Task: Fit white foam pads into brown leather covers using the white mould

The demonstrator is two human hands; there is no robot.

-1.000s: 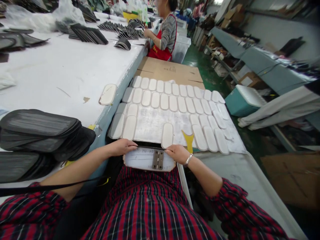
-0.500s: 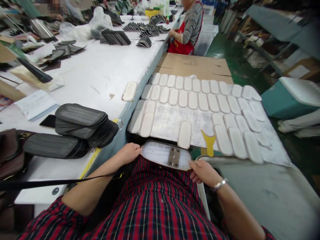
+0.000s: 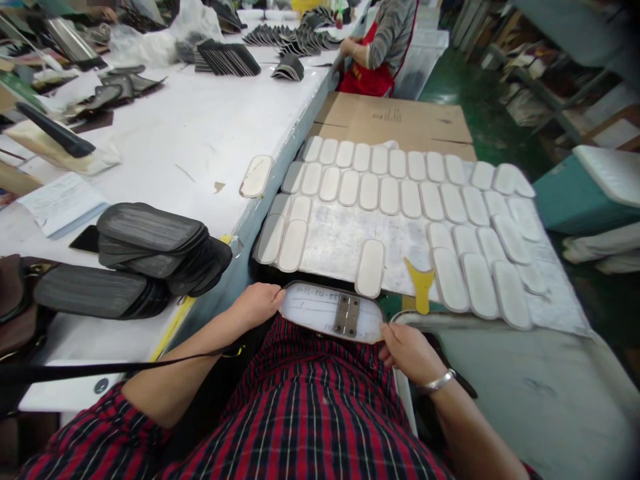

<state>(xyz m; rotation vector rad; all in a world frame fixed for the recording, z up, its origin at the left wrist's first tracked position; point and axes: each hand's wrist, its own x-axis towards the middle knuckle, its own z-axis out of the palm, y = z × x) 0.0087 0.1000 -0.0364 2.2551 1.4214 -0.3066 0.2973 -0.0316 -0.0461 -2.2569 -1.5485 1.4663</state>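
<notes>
Both my hands grip a flat white oval template (image 3: 320,312) with a metal hinge at its middle, held against my lap. My left hand (image 3: 255,305) closes on its left end, my right hand (image 3: 407,350) on its right end. Just beyond it lies a board (image 3: 340,247) covered with rows of several white oval pads; one single pad (image 3: 371,267) sits closest to the template. A yellow scraper (image 3: 420,285) rests on the board's near edge. Two stacks of dark grey oval pieces (image 3: 150,243) lie on the white table to my left.
The white table (image 3: 165,140) runs along the left with more dark stacks, papers and plastic bags. A person in a red apron (image 3: 383,47) works at its far end. Cardboard (image 3: 395,120) lies beyond the board. A teal box (image 3: 575,197) and a grey surface (image 3: 525,387) are on the right.
My view swung left, showing more of the white table. The template tilted from edge-on to flat-faced, and my right hand slid down to its lower right end.
</notes>
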